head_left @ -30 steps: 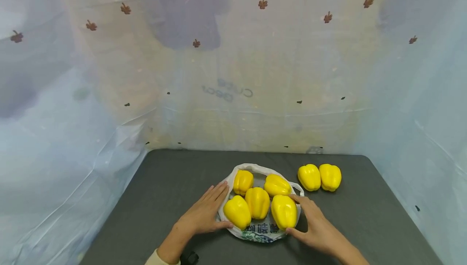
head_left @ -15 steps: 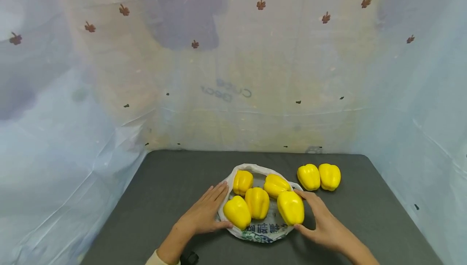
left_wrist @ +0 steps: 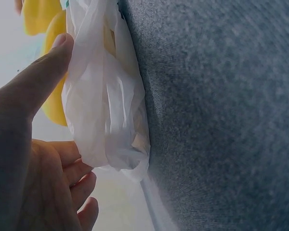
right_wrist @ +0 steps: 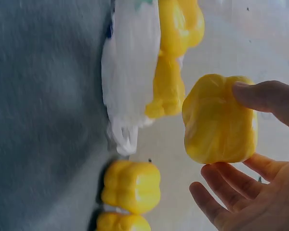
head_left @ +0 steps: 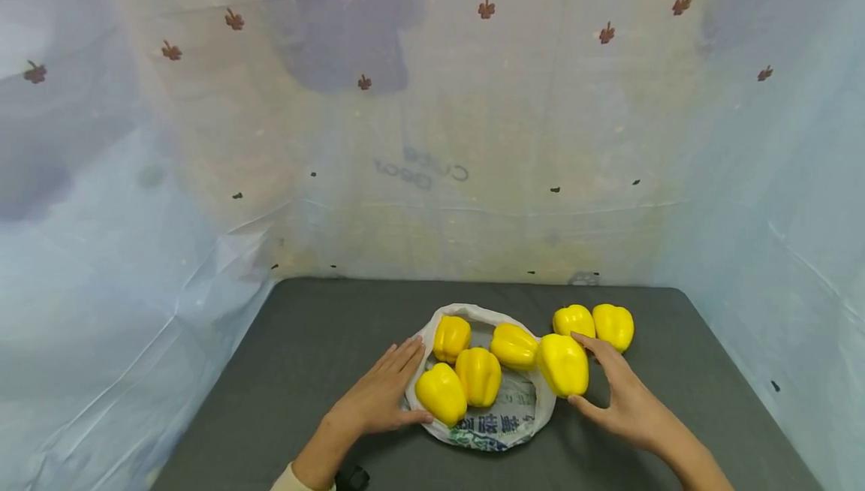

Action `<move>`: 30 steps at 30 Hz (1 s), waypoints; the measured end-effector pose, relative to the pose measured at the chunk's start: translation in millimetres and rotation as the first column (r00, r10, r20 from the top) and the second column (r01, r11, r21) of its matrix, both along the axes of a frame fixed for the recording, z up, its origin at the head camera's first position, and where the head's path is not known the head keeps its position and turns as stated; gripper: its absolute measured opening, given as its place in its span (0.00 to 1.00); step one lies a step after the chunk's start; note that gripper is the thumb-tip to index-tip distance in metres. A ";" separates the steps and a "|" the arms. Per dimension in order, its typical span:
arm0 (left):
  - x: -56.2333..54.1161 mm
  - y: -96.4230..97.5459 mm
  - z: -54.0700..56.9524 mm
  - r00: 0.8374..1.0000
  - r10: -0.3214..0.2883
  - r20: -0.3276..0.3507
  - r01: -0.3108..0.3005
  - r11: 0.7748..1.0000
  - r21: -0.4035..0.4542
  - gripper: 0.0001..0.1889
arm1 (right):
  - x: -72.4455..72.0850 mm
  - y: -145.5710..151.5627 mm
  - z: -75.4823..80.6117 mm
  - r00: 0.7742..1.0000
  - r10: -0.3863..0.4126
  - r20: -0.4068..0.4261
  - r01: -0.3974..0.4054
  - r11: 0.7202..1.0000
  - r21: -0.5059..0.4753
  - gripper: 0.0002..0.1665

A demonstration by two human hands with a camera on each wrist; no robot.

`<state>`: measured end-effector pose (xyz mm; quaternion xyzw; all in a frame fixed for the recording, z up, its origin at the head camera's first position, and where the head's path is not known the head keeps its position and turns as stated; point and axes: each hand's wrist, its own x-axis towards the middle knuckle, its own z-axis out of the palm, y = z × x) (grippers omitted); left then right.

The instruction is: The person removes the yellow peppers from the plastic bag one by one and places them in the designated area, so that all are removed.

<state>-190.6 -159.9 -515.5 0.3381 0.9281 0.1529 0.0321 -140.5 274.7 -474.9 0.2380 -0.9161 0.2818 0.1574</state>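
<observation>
A white plastic bag [head_left: 541, 412] with printed lettering lies spread open on the table, several yellow bell peppers [head_left: 478, 377] inside it. At its left side my left hand [head_left: 381, 390] rests against the rim with straight fingers; in the left wrist view the thumb [left_wrist: 53, 67] lies by the bag's edge. My right hand [head_left: 625, 397] holds a yellow bell pepper [head_left: 563, 365] between thumb and fingers, above the bag's right rim. The right wrist view shows this pepper [right_wrist: 220, 120] raised clear of the bag.
Two more yellow bell peppers [head_left: 613, 327] sit side by side on the dark grey table [head_left: 324, 326], behind the right hand and right of the bag. A pale printed curtain [head_left: 432, 115] hangs around the table's back and sides.
My right hand has carried its bell pepper from inside the bag up and rightward, to over the bag's right rim. The left hand and the other peppers have stayed put.
</observation>
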 end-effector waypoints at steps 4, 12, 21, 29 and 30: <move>0.6 -0.1 0.0 1.000 0.010 -0.005 -0.010 1.000 -0.010 0.62 | -3.3 9.8 4.2 1.000 -0.001 -0.019 0.001 1.000 -0.019 0.60; 2.2 -0.6 -0.2 1.000 0.004 0.006 -0.005 1.000 0.009 0.62 | -7.5 26.6 8.8 0.999 -0.039 -0.003 0.039 0.999 -0.006 0.61; 4.1 -1.4 -0.6 1.000 0.004 0.028 -0.004 1.000 0.024 0.62 | -17.2 44.2 9.7 0.999 -0.053 0.012 0.054 0.998 -0.016 0.61; 0.8 -1.4 -5.3 1.000 0.008 -0.014 -0.009 1.000 -0.012 0.63 | -24.4 61.9 11.7 0.996 -0.070 0.055 0.072 0.996 -0.054 0.60; 0.7 -1.2 -4.5 1.000 0.010 -0.011 -0.010 1.000 -0.010 0.63 | -25.7 64.1 11.7 0.996 -0.072 0.058 0.075 0.996 -0.058 0.60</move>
